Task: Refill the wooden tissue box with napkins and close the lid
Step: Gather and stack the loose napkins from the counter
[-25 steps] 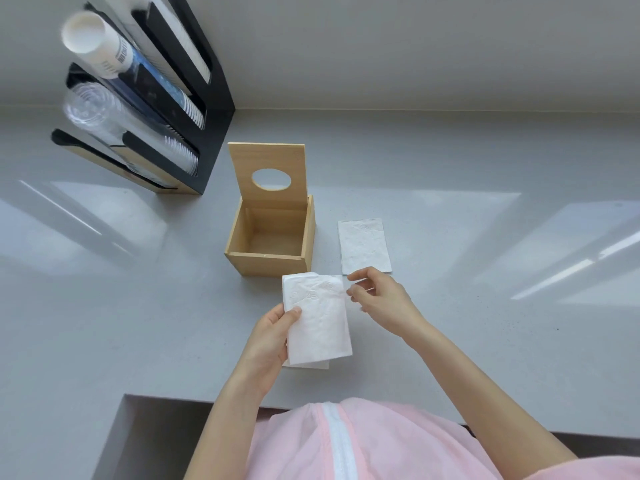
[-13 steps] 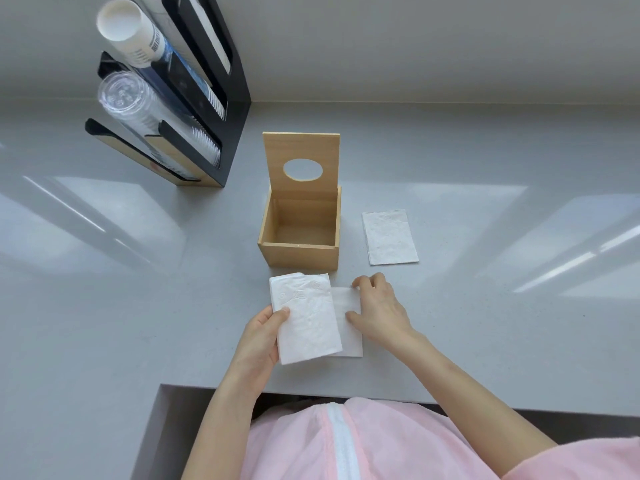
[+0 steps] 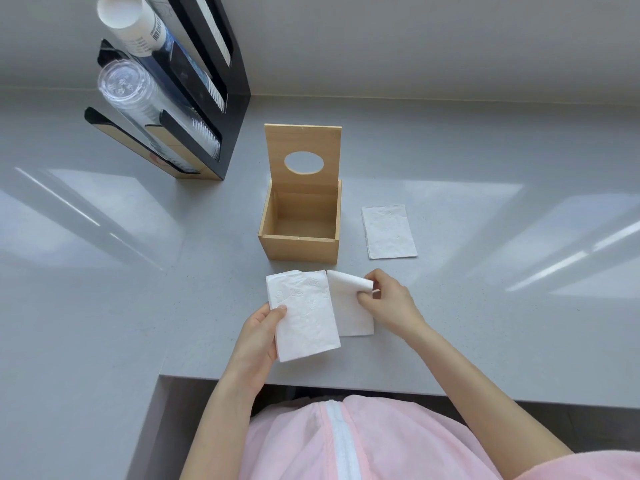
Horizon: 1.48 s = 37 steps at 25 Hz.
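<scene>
The wooden tissue box [image 3: 298, 249] stands empty on the grey counter, its lid [image 3: 302, 140] with an oval hole tipped upright at the back. In front of it my left hand [image 3: 258, 336] holds a stack of white napkins [image 3: 301, 315] by its lower left side. My right hand [image 3: 389, 303] pinches the top right corner of a single napkin [image 3: 351, 311] that lies on the counter beside the stack, curling that corner up. Another single napkin [image 3: 388, 231] lies flat to the right of the box.
A black cup dispenser rack [image 3: 194, 98] with paper and clear plastic cups stands at the back left. The counter's front edge [image 3: 346, 384] runs just below my hands, with a step down at the left. A wall closes the back.
My right hand went from pressing flat on the single napkin to pinching and lifting its top right corner. The left hand keeps the stack. The camera view has shifted, so the box sits further right.
</scene>
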Available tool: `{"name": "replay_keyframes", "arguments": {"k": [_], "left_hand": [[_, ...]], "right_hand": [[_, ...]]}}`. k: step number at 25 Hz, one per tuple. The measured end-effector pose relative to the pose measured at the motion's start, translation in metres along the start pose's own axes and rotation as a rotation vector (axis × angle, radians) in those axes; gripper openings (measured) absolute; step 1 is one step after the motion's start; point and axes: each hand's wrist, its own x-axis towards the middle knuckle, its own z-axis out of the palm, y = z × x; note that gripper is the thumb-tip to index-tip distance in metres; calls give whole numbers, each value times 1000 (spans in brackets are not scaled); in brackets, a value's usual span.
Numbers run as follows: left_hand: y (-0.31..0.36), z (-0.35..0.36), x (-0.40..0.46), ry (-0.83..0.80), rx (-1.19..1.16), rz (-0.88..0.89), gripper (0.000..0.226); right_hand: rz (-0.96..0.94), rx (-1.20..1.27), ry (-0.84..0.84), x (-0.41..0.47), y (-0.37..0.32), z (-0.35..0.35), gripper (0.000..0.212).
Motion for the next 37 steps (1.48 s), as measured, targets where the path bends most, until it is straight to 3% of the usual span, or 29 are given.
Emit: {"name": "replay_keyframes", "arguments": {"k": [5, 11, 15, 18, 26, 37], "left_hand": [[-3, 6, 2, -14, 8, 0, 27], [-7, 10, 1, -47, 56, -8, 28], [-11, 9, 0, -82, 120, 14, 28], [-10, 12, -4, -90, 132, 33, 26], [-10, 20, -7, -65, -8, 0, 33], [-14, 25, -6, -71, 22, 12, 26]], "right_hand": [[3, 394, 1, -12, -12, -30, 18], [-110, 732, -418, -30, -40, -41, 24], [-136, 801, -561, -35, -48, -29, 26], [-116, 738, -543, -33, -44, -20, 18], [-8, 229, -228, -21, -17, 7, 17], [-54, 129, -207, -21, -18, 8, 21]]}}
